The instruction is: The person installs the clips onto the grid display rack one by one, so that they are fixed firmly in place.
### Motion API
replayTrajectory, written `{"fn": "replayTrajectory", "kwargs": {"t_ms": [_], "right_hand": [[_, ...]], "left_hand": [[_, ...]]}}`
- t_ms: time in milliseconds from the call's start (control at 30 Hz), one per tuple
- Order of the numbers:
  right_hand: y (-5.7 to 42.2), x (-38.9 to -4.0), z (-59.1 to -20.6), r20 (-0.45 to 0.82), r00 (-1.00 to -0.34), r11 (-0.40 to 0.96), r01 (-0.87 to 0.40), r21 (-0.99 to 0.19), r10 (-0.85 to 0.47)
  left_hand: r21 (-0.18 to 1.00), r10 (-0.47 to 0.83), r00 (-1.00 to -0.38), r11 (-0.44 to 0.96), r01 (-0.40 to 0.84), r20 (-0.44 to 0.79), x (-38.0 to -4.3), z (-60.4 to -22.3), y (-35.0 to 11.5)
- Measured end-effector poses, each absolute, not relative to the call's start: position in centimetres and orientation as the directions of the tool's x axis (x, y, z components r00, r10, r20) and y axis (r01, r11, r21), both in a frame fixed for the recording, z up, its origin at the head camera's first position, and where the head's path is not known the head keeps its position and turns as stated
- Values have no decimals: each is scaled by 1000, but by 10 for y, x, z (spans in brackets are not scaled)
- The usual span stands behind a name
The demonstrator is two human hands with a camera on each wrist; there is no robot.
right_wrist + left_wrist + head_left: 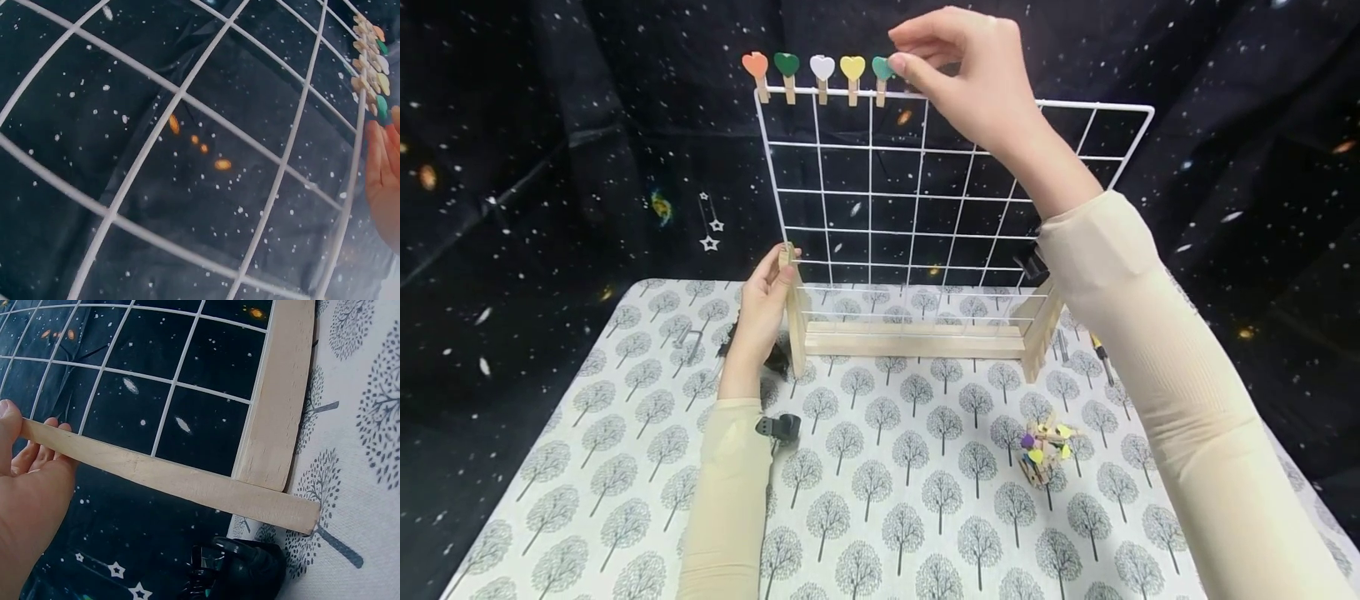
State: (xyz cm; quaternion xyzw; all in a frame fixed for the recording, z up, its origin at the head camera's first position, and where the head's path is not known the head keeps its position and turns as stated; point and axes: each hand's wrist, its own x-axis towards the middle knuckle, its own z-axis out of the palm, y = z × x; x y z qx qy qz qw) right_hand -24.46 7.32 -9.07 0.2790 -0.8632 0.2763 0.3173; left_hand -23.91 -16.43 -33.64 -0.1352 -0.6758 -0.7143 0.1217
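Observation:
A white wire grid panel (895,193) stands upright in a wooden stand (917,343). Along its top wire sits a row of heart clothespins: orange (755,67), dark green (786,67), white (822,68), yellow (852,70) and teal (882,70). My right hand (973,79) is at the teal one, thumb tip beside the heart and index finger raised apart above it. In the right wrist view the fingers (381,162) lie close below that clip. My left hand (763,304) grips the upper end of the stand's left wooden post (156,469), thumb on one side, fingers on the other.
A small pile of heart clothespins (1045,446) lies on the tree-patterned tablecloth (865,492) at the front right. A black object (250,569) stands by the left post's foot. Right of the stand lies a yellow-handled tool (1101,357). Dark starry cloth (587,108) hangs behind.

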Motion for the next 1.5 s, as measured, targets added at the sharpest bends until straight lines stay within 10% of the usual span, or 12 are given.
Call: {"fn": "replayTrajectory", "kwargs": {"t_ms": [333, 833, 1500], "right_hand": [[119, -184, -149, 761, -517, 257, -856, -449, -391], [257, -143, -359, 327, -794, 674, -607, -421, -512], [304, -124, -408, 85, -888, 833, -454, -315, -452]], "left_hand": [[935, 0, -937, -61, 350, 350, -239, -333, -167], [937, -10, -940, -70, 342, 342, -233, -329, -174], [937, -6, -939, -57, 344, 344, -235, -331, -173]]}}
